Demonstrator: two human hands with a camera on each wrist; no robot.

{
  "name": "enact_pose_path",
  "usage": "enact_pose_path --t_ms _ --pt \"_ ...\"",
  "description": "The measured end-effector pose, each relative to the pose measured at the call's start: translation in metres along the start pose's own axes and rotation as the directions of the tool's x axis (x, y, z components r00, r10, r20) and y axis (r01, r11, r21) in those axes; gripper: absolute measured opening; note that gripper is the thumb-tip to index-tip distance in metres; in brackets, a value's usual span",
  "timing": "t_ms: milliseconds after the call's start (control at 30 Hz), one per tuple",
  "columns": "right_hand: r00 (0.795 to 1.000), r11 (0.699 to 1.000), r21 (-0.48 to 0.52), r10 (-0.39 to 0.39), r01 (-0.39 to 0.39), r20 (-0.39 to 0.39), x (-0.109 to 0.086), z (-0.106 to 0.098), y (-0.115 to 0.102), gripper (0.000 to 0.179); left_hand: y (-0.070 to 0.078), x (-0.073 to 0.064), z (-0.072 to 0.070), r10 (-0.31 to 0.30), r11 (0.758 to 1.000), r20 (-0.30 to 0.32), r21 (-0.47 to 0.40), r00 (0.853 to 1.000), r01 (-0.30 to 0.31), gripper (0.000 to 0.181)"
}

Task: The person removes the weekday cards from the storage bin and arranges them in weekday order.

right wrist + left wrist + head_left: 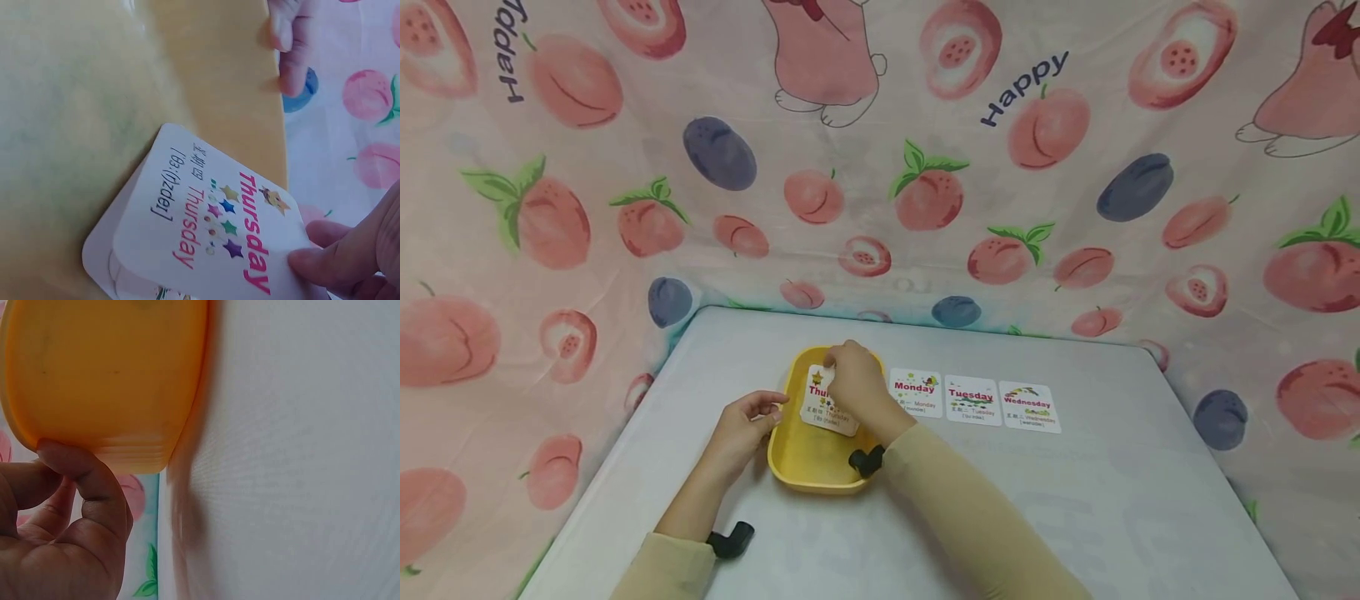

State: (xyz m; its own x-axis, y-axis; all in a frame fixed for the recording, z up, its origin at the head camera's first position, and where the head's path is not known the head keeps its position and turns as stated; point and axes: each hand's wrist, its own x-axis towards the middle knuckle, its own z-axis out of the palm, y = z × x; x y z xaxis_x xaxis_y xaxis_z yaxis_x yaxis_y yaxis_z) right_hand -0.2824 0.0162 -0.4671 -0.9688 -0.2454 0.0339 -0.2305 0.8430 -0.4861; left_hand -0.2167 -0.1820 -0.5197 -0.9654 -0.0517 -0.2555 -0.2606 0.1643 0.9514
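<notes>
A yellow plastic tray [816,477] stands on the white table, its outer wall [106,375] filling the upper left of the left wrist view. With thumb and fingers, my left hand [741,429] pinches the tray's left rim. My right hand [861,387] reaches over the tray and pinches a Thursday card [206,212] by its top edge, between thumb and finger. This white card has rounded corners, pink lettering and colored stars, and tilts above the tray's floor. At least one more card [103,250] shows beneath it, mostly hidden.
Right of the tray, a Monday card [916,393], a Tuesday card [972,401] and a Wednesday card [1030,407] lie face up in a row on the white table [1135,500]. A peach-print cloth [865,167] hangs behind the table's far edge.
</notes>
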Motion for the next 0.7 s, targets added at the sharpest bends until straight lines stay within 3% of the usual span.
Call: enact_pose_path --t_ms 467,700 --pt "0.998 0.973 0.224 0.061 -0.058 -0.008 -0.003 -0.022 0.018 0.027 0.001 0.000 0.000 0.007 1.000 -0.010 0.007 1.000 -0.007 0.029" --pt "0.998 0.953 0.300 0.052 -0.040 -0.029 -0.010 -0.035 0.025 0.023 0.001 0.000 0.001 0.002 1.000 -0.009 0.011 1.000 -0.001 0.029"
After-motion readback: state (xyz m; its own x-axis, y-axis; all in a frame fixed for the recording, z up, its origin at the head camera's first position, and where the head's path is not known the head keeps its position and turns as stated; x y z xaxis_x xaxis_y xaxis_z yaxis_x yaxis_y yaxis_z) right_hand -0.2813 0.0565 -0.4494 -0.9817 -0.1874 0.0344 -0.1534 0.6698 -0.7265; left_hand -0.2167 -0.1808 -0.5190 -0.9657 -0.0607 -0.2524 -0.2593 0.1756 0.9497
